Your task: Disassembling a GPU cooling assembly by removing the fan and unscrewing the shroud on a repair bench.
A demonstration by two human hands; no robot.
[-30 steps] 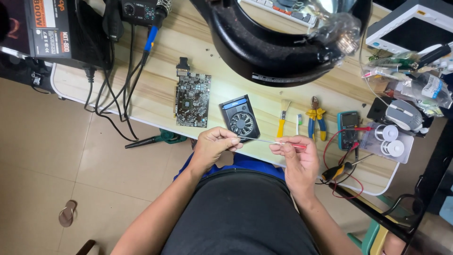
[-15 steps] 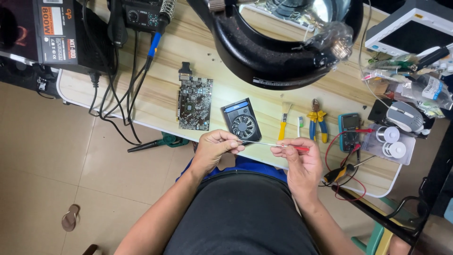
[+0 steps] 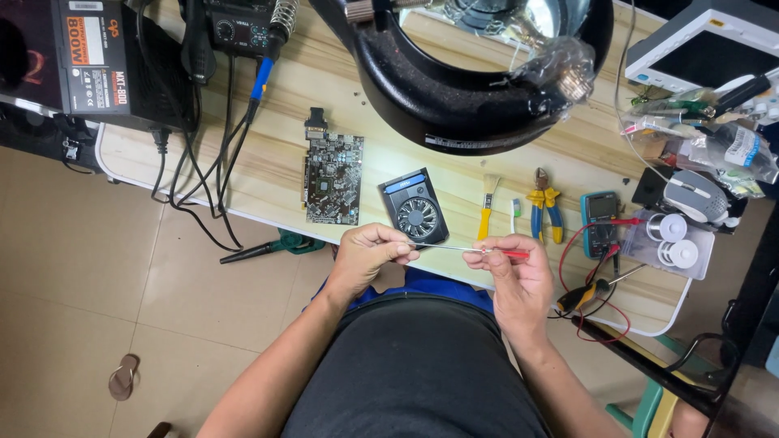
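My left hand (image 3: 367, 253) pinches the tip end of a thin metal shaft (image 3: 442, 247) at the table's near edge. My right hand (image 3: 511, 272) grips the same tool by its red handle (image 3: 507, 254); it looks like a slim red-handled screwdriver or probe held level between both hands. Just beyond the hands lies a black cooler with a round fan (image 3: 415, 212). A bare dark green circuit board (image 3: 333, 178) lies to its left on the wooden table (image 3: 268, 162).
A big black ring magnifier lamp (image 3: 462, 97) hangs over the table. Right of the fan lie a yellow brush (image 3: 485, 212), yellow-blue pliers (image 3: 544, 207), a multimeter (image 3: 600, 221) with red leads and a black-yellow screwdriver (image 3: 583, 294). A soldering station (image 3: 243, 28) and black cables sit at left.
Both hands stay together on the thin tool at the table edge; they have shifted only slightly. The camera view has drifted a little.
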